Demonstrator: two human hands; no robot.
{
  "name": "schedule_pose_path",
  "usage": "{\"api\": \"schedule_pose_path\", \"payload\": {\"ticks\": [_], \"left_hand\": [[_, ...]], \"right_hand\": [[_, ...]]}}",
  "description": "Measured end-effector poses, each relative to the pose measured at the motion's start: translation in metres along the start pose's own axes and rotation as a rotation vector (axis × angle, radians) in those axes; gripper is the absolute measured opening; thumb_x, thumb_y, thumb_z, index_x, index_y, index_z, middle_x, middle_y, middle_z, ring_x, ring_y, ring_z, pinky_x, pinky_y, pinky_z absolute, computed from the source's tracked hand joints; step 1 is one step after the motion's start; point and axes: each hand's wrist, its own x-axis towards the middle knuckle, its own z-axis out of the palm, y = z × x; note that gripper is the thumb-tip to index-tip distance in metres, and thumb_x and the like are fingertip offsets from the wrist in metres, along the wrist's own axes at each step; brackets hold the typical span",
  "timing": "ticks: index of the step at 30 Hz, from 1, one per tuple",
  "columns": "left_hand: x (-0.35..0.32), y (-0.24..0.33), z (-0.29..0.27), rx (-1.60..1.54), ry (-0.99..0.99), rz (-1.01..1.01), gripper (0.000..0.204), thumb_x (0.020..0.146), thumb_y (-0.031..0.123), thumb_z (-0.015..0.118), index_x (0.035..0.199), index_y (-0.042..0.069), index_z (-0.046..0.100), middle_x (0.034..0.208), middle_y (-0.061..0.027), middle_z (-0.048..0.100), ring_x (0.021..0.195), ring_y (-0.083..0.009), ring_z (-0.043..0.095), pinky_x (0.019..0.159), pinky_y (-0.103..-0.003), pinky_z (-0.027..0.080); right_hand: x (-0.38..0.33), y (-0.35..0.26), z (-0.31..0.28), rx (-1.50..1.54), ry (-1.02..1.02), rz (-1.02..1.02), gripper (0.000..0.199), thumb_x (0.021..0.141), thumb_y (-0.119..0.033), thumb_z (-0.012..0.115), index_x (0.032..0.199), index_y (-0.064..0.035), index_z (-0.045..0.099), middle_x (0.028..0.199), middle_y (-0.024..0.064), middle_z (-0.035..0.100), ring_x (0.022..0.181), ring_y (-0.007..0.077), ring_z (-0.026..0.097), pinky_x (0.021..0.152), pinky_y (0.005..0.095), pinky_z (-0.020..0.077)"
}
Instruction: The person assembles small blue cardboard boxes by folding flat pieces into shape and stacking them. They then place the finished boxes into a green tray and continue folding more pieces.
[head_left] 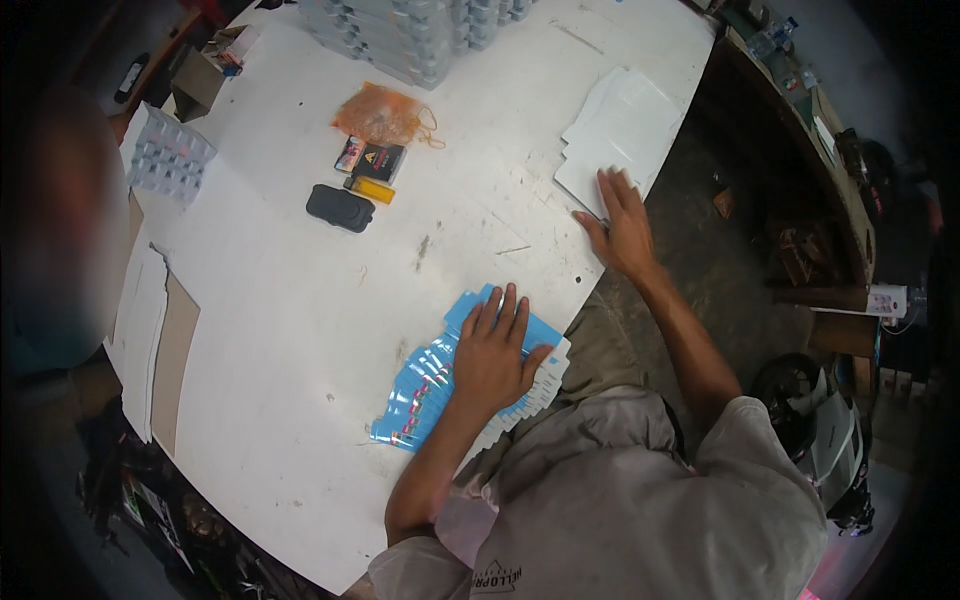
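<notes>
Blue cards (pixel 420 390) fanned out on the counter (pixel 280 360), right at the edge nearest me. My left grip (pixel 490 365) lies open and flat on top, fingers extended. My right grip (pixel 622 230) is open too, thumb spread, at the near corner of the white sheets (pixel 625 125) (slight blur, can't tell if touching). Yellow lighter (pixel 371 190) sits farther left.

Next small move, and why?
I'd probably have the right hand pinch the near corner of the white card stack: its fingers and thumb are spread at that corner, though whether they have any grip is unclear. The left hand lies flat on the fanned blue cards, which should keep them steady meanwhile.
</notes>
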Motion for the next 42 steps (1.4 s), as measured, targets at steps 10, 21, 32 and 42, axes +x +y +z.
{"api": "schedule_pose_path", "payload": {"ticks": [10, 21, 32, 42], "left_hand": [[0.01, 0.007, 0.0, 0.029, 0.116, -0.019, 0.062, 0.099, 0.026, 0.058, 0.152, -0.005, 0.048, 0.158, -0.0275, 0.046, 0.152, -0.0383, 0.04, 0.124, -0.056, 0.028], [0.012, 0.01, -0.012, 0.044, -0.042, 0.063, 0.061, 0.103, 0.029, 0.054, 0.153, -0.006, 0.047, 0.163, -0.0262, 0.041, 0.154, -0.0393, 0.036, 0.127, -0.057, 0.024], [0.011, 0.016, -0.012, 0.295, -0.039, 0.062, 0.064, 0.101, 0.025, 0.055, 0.155, -0.007, 0.043, 0.163, -0.0282, 0.039, 0.155, -0.0395, 0.034, 0.128, -0.052, 0.024], [0.013, 0.007, -0.004, -0.012, -0.045, 0.055, 0.073, 0.102, 0.043, 0.06, 0.151, -0.009, 0.046, 0.16, -0.0284, 0.043, 0.153, -0.0394, 0.037, 0.126, -0.052, 0.027]], "right_hand": [[-0.033, -0.072, -0.025, 0.309, -0.414, 0.019, 0.038, 0.096, -0.01, 0.062, 0.133, 0.0019, 0.063, 0.102, 0.0313, 0.068, 0.095, 0.0461, 0.067, 0.083, 0.0533, 0.053], [-0.007, 0.019, 0.011, -0.05, -0.136, -0.023, 0.049, 0.097, -0.008, 0.064, 0.145, -0.0086, 0.059, 0.112, 0.018, 0.07, 0.105, 0.0403, 0.064, 0.106, 0.0515, 0.0453], [-0.036, -0.091, -0.043, 0.622, -0.665, 0.287, 0.031, 0.09, -0.002, 0.061, 0.12, -0.0004, 0.067, 0.102, 0.0263, 0.07, 0.099, 0.0461, 0.068, 0.086, 0.0553, 0.0529], [-0.006, -0.002, -0.008, 0.444, -0.352, 0.447, 0.049, 0.097, -0.02, 0.07, 0.142, -0.0056, 0.059, 0.127, 0.0258, 0.063, 0.118, 0.0439, 0.061, 0.101, 0.0583, 0.0466]]}}
